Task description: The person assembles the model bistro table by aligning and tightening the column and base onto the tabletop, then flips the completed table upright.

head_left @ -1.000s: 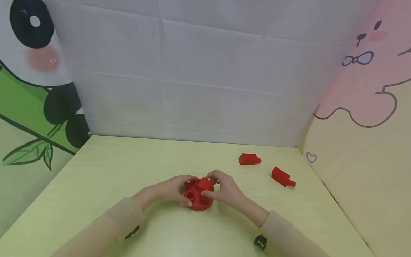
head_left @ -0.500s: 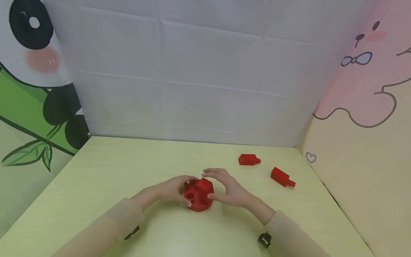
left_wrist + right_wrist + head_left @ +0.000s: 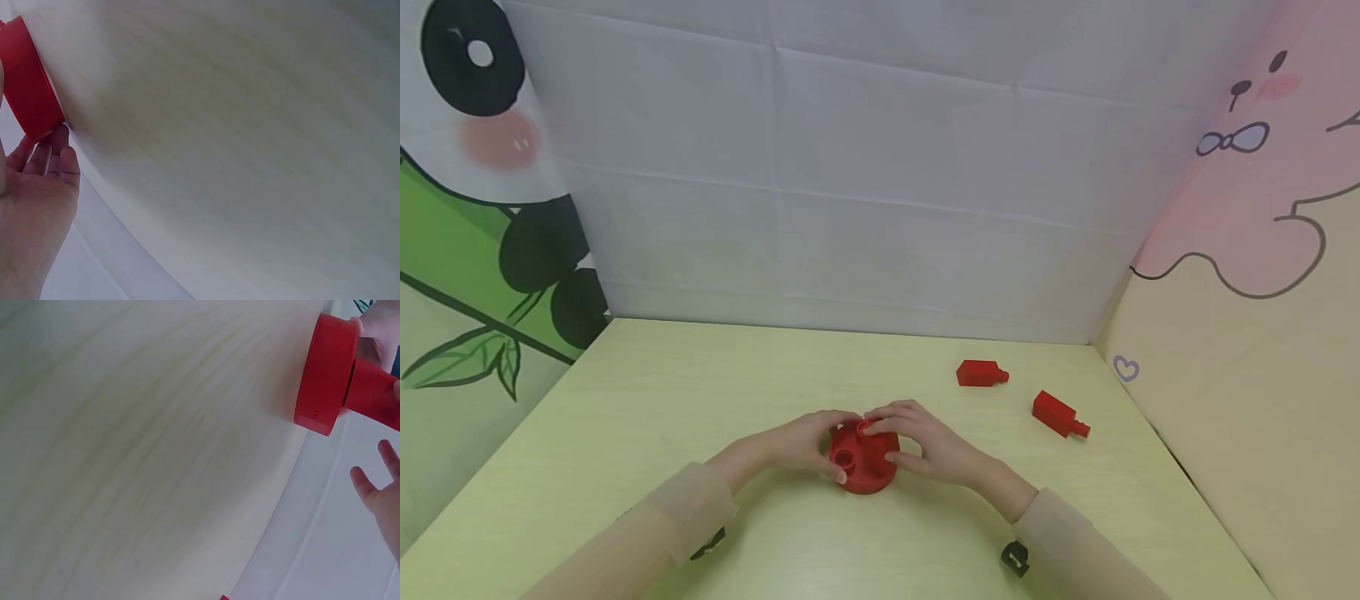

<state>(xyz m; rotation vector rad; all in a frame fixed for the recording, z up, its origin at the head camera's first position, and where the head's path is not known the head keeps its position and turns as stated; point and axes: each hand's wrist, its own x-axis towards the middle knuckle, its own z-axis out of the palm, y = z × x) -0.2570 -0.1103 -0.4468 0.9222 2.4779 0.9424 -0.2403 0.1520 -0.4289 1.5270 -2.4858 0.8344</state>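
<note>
A round red base (image 3: 865,482) with raised round sockets lies on the table between the hands. My left hand (image 3: 801,442) grips its left side, thumb at the front and fingers at the back. In the left wrist view, fingertips touch the lower rim of the base (image 3: 31,87). A red rectangular block (image 3: 373,394) stands out from the top of the base in the right wrist view. My right hand (image 3: 936,443) holds this block, its fingers over the top and its thumb at the near side. In the head view those fingers hide most of the block.
Two loose red blocks with narrow round pegs lie at the back right, one farther back (image 3: 979,373) and one nearer the right wall (image 3: 1058,414). A white cloth (image 3: 850,208) hangs behind the table (image 3: 715,358), with printed panels at both sides.
My right hand opened away from the block, then came back with its fingers over the block's top. My left hand and the base have stayed in place.
</note>
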